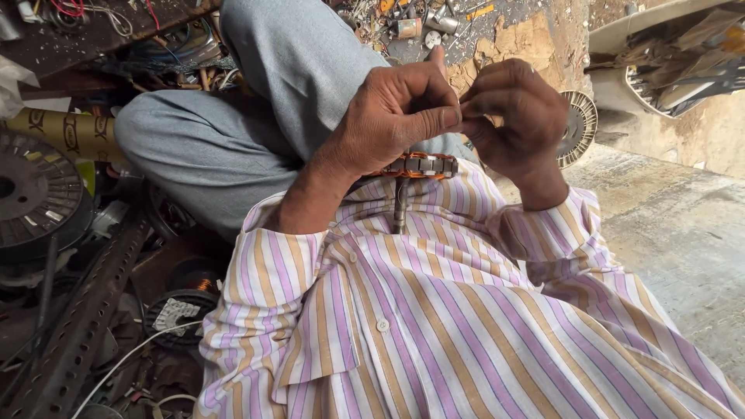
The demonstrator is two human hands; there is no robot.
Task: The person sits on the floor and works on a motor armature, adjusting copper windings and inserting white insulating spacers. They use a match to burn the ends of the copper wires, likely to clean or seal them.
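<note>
My left hand point(403, 109) and my right hand point(516, 116) meet fingertip to fingertip in front of my chest. Between them they pinch a small pale piece point(466, 111), too small to identify. Just below the hands, against my striped shirt, sits a motor stator point(419, 164) with copper windings and metal laminations. Its steel shaft point(400, 203) points down toward me. Neither hand touches the stator as far as I can see. My grey-trousered knee point(233, 132) is folded to the left.
A dark round spool point(35, 194) and a perforated metal angle bar point(85, 310) lie at the left, with a copper wire coil point(194, 275) nearby. A white ribbed disc point(578, 128) stands behind my right hand. Scrap parts point(419, 23) litter the top; concrete floor point(683, 233) lies at the right.
</note>
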